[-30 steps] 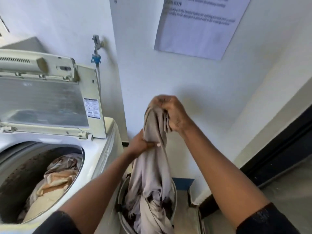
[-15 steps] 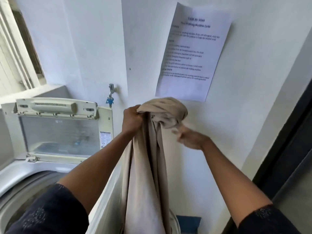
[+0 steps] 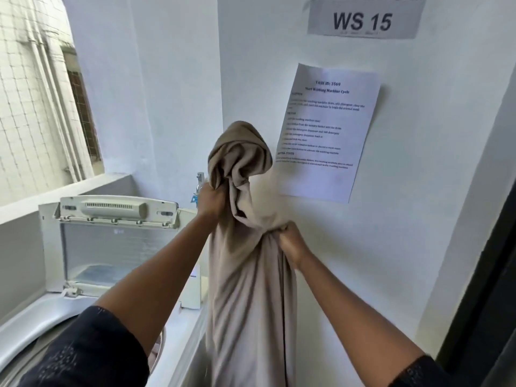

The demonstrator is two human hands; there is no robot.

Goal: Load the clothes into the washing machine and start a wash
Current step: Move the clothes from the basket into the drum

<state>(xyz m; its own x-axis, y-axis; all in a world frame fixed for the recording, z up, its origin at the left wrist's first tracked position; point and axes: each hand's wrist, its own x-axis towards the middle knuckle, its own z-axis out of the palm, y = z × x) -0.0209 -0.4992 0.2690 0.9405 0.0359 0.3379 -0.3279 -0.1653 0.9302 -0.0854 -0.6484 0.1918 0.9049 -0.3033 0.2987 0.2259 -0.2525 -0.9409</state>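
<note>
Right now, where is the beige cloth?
The beige cloth hangs mid-frame in the head view, held up by the left hand and right hand, just right of the washing machine's raised lid.

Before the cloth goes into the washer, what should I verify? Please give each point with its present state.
1. Left hand grip on the beige cloth: ok, fingers curled round it.
2. Right hand grip, lower down: ok.
3. Washer lid open: ok, standing upright.
4. Cloth's lower end lifted free: cannot tell, below the picture.
5. Room inside the washer: cannot tell, its opening is hidden.
</note>
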